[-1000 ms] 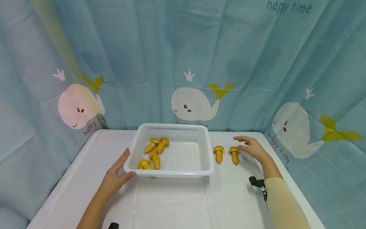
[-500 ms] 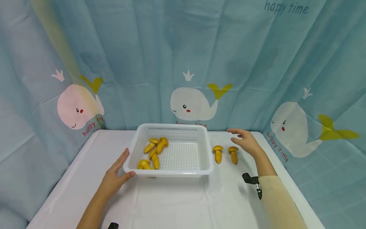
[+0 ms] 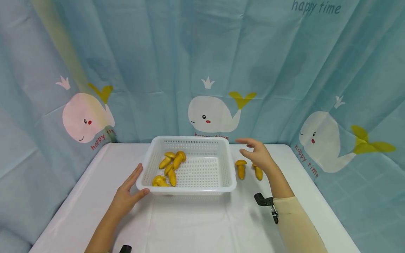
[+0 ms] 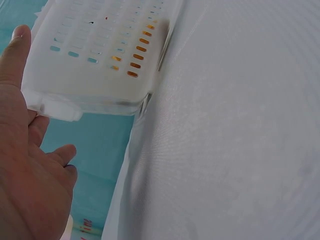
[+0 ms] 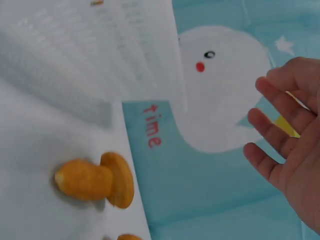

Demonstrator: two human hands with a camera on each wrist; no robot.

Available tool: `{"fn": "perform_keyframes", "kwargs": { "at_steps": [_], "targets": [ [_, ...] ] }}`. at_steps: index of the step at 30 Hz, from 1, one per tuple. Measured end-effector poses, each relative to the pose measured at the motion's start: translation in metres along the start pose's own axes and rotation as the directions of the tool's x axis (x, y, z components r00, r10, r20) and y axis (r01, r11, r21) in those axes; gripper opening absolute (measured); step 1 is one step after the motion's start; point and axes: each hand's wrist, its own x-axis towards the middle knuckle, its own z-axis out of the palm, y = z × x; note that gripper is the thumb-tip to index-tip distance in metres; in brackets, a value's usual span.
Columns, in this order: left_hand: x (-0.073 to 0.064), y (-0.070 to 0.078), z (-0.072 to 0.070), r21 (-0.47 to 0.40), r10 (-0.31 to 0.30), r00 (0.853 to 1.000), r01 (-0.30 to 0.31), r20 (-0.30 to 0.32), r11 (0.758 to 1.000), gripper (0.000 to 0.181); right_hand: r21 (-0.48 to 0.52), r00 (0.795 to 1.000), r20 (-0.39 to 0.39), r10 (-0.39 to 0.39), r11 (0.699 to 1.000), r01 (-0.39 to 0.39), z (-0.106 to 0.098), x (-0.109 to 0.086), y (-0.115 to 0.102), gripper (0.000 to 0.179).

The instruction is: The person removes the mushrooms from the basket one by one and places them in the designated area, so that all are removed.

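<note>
A white plastic basket (image 3: pixel 202 190) with slotted walls stands on the table, several yellow mushrooms (image 3: pixel 172 177) lying in its left half. My left hand (image 3: pixel 124 198) rests against the basket's near left corner, thumb on the rim and fingers along the side. To the right of the basket lie two more mushrooms, one nearer (image 3: pixel 241 170) to it and one farther (image 3: pixel 258 173), whose cap is partly hidden by my right hand (image 3: pixel 257 154). That hand hovers above them with its fingers spread and nothing between them, as the right wrist view also shows.
A white cloth covers the table (image 3: pixel 190 225). Behind it and at both sides hangs a blue curtain (image 3: pixel 152 70) printed with whales. A black camera mount (image 3: pixel 265 202) sticks out from the right wrist.
My right hand has moved left and a little up, from beside the farther mushroom to above the pair near the basket's right side. The left hand and the basket stay put.
</note>
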Motion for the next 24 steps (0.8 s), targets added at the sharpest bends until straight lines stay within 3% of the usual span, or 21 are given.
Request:
{"fn": "perform_keyframes", "kwargs": {
  "at_steps": [7,12,18,24],
  "targets": [
    [0.001,0.0,0.0,-0.004,-0.006,1.0,0.006,0.007,1.0,0.094,-0.005,0.999,0.002,-0.037,0.999,0.037,0.007,0.008,-0.033,0.037],
    [0.002,0.001,0.0,0.01,-0.027,1.0,0.027,0.014,1.0,0.095,-0.005,0.994,0.024,-0.105,0.994,0.105,0.01,0.017,-0.055,0.037],
    [0.002,0.0,0.001,0.007,-0.024,1.0,0.024,0.014,1.0,0.094,-0.028,0.98,0.065,-0.19,0.981,0.192,0.015,0.031,-0.078,0.038],
    [0.002,0.0,0.0,0.003,-0.013,1.0,0.013,0.008,1.0,0.095,-0.049,0.95,0.1,-0.297,0.952,0.303,0.022,0.048,-0.1,0.04]
  ]
}}
